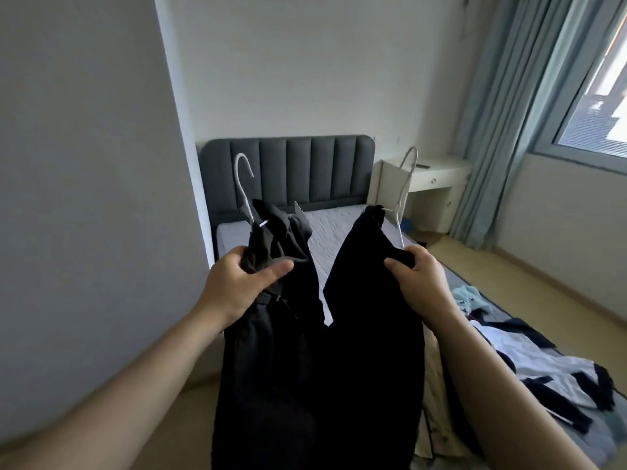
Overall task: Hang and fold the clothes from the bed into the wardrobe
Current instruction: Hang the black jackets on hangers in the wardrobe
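Left: a plain white wall (84, 164) borders the view. The left hand (242, 283) is clenched around the bunched top of a charcoal-grey fabric garment (271, 368), with the thumb pressed across the front of the cloth. This garment hangs on a white wire hanger (243, 195) whose hook stands up above the fist.

Centre: both garments are held in the air over the near end of the bed, and their lower ends run out of view. Behind them are the bed's pale grey quilted mattress (325, 228) and, at its far edge, a dark grey headboard padded in vertical panels (288, 171).

Right of centre: the right hand (420, 279) grasps the upper edge of a black fabric garment (366, 300), its fingers curled over the cloth. A second white wire hanger (405, 189) carries this garment; its hook rises above the hand. Whether the fingers also close on the hanger's wire cannot be told.

Right: along the bed's near right edge lies a heap of white and navy clothes (549, 368), with a pale blue piece (468, 296) just beyond it. Past the bed's far right corner stands a cream bedside table with a drawer (434, 184). Pale blue curtains (502, 130) hang beside a grey-framed window (597, 96).
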